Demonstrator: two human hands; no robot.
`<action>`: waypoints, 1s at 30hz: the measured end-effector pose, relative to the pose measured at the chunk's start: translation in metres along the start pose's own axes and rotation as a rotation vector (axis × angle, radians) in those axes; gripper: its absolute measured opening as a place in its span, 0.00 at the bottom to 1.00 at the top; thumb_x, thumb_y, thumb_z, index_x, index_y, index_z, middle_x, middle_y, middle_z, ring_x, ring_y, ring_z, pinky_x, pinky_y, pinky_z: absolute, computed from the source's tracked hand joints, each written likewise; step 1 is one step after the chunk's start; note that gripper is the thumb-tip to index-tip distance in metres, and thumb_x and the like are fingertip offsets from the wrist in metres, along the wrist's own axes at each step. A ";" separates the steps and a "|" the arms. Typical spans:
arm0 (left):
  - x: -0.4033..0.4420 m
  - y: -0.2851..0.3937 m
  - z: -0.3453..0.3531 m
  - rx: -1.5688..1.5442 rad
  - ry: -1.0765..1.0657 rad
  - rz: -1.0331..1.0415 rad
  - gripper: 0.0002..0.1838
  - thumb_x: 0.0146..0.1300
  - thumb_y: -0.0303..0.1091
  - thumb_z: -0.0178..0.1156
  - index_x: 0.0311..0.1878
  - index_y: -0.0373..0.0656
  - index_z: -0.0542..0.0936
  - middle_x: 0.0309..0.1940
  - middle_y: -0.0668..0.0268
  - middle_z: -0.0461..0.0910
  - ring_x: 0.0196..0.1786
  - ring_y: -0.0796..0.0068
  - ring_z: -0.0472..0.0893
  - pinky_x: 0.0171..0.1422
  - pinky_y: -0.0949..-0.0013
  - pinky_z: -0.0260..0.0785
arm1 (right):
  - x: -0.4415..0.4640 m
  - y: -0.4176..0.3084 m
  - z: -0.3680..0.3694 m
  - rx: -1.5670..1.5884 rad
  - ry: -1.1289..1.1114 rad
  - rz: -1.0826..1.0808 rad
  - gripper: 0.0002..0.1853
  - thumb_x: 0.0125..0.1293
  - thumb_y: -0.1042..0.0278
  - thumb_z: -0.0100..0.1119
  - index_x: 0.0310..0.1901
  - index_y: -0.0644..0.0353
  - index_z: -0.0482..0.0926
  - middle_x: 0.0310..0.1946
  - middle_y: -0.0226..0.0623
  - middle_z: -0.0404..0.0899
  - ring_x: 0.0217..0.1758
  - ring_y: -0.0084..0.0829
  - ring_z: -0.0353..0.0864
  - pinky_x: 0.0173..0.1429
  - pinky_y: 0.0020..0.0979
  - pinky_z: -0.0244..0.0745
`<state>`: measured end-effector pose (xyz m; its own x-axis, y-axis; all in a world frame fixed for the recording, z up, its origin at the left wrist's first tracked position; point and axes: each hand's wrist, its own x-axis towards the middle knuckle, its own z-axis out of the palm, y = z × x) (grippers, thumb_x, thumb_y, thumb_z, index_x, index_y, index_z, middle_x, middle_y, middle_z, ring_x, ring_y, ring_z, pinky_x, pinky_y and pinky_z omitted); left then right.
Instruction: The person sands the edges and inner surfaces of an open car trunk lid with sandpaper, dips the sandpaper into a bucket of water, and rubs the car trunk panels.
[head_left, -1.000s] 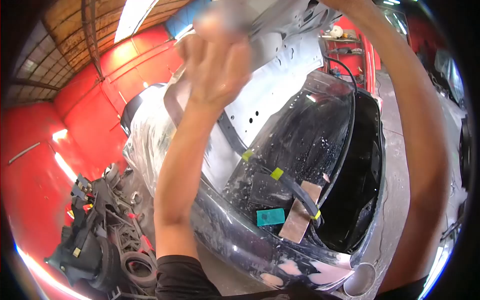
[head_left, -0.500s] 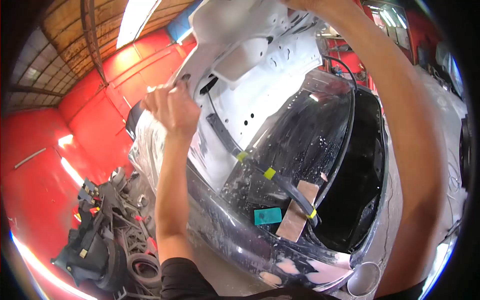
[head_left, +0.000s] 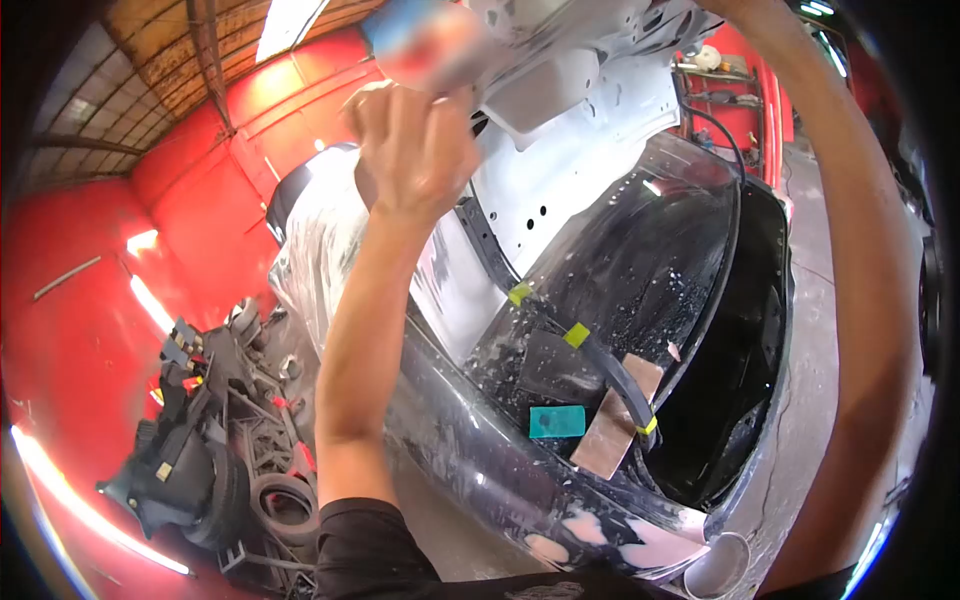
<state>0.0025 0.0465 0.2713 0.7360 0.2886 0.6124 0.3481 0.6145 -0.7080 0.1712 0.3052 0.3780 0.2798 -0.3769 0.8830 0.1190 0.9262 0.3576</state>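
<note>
Left hand (head_left: pixel 415 150) has risen, now hiding part of the white panel (head_left: pixel 570 165).

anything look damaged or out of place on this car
Yes: the dark car body shows pale pink patches near the picture's bottom, breaking its finish. The teal block and brown board resting on it look like loose items.

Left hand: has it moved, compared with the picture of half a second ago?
Yes. Judged against the dark holes in the white panel, the left hand is now higher and farther right.
</note>
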 end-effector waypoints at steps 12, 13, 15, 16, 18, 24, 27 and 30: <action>-0.039 -0.012 -0.017 0.083 -0.027 -0.051 0.13 0.47 0.18 0.70 0.34 0.44 0.78 0.33 0.66 0.78 0.36 0.62 0.75 0.47 0.57 0.60 | -0.004 0.003 0.010 -0.112 0.064 0.029 0.17 0.68 0.51 0.60 0.35 0.57 0.87 0.37 0.39 0.84 0.49 0.40 0.80 0.64 0.43 0.70; -0.039 -0.014 -0.020 0.114 -0.025 -0.072 0.13 0.48 0.18 0.69 0.34 0.44 0.78 0.33 0.66 0.78 0.36 0.61 0.75 0.47 0.56 0.60 | -0.006 0.005 0.009 -0.128 0.064 0.022 0.17 0.68 0.51 0.60 0.36 0.57 0.88 0.38 0.39 0.84 0.49 0.40 0.80 0.64 0.43 0.70; -0.028 -0.008 -0.015 0.060 -0.017 -0.050 0.12 0.48 0.19 0.68 0.34 0.43 0.79 0.33 0.66 0.78 0.36 0.61 0.74 0.47 0.56 0.61 | 0.000 0.006 0.015 0.005 0.068 -0.050 0.18 0.68 0.50 0.61 0.37 0.56 0.89 0.40 0.38 0.85 0.51 0.39 0.80 0.65 0.42 0.70; -0.011 -0.005 -0.006 0.014 0.004 -0.026 0.11 0.49 0.19 0.68 0.34 0.44 0.78 0.33 0.66 0.79 0.36 0.61 0.74 0.47 0.56 0.61 | -0.001 0.008 0.015 0.019 0.040 -0.035 0.17 0.68 0.50 0.61 0.37 0.56 0.89 0.41 0.38 0.85 0.51 0.39 0.80 0.65 0.42 0.69; 0.011 0.000 0.003 -0.038 -0.011 0.021 0.10 0.49 0.19 0.66 0.32 0.44 0.77 0.33 0.66 0.79 0.35 0.62 0.74 0.46 0.57 0.60 | 0.002 0.007 0.018 0.059 -0.018 -0.018 0.17 0.68 0.50 0.61 0.37 0.56 0.89 0.42 0.38 0.85 0.52 0.38 0.80 0.66 0.42 0.69; -0.030 -0.007 -0.006 0.053 0.031 -0.101 0.12 0.49 0.17 0.67 0.30 0.45 0.75 0.32 0.66 0.79 0.35 0.62 0.74 0.46 0.57 0.60 | -0.003 -0.002 0.013 0.048 0.168 -0.090 0.16 0.69 0.53 0.60 0.34 0.57 0.87 0.38 0.38 0.83 0.51 0.38 0.79 0.64 0.43 0.70; 0.000 0.001 0.005 0.015 0.067 -0.056 0.13 0.50 0.17 0.68 0.30 0.45 0.75 0.34 0.65 0.79 0.35 0.62 0.74 0.46 0.57 0.60 | -0.002 -0.015 0.001 0.092 0.078 0.005 0.16 0.69 0.54 0.60 0.33 0.58 0.87 0.38 0.39 0.83 0.50 0.40 0.79 0.64 0.44 0.70; -0.008 -0.003 -0.003 0.019 0.066 -0.033 0.14 0.48 0.15 0.69 0.30 0.44 0.75 0.34 0.65 0.79 0.34 0.62 0.74 0.46 0.57 0.60 | 0.000 -0.004 0.010 0.078 0.142 -0.110 0.15 0.68 0.56 0.60 0.32 0.59 0.87 0.36 0.41 0.84 0.49 0.42 0.80 0.62 0.45 0.70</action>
<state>-0.0028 0.0395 0.2673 0.7613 0.2190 0.6103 0.3625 0.6366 -0.6806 0.1609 0.3017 0.3797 0.4017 -0.4678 0.7873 0.0835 0.8748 0.4772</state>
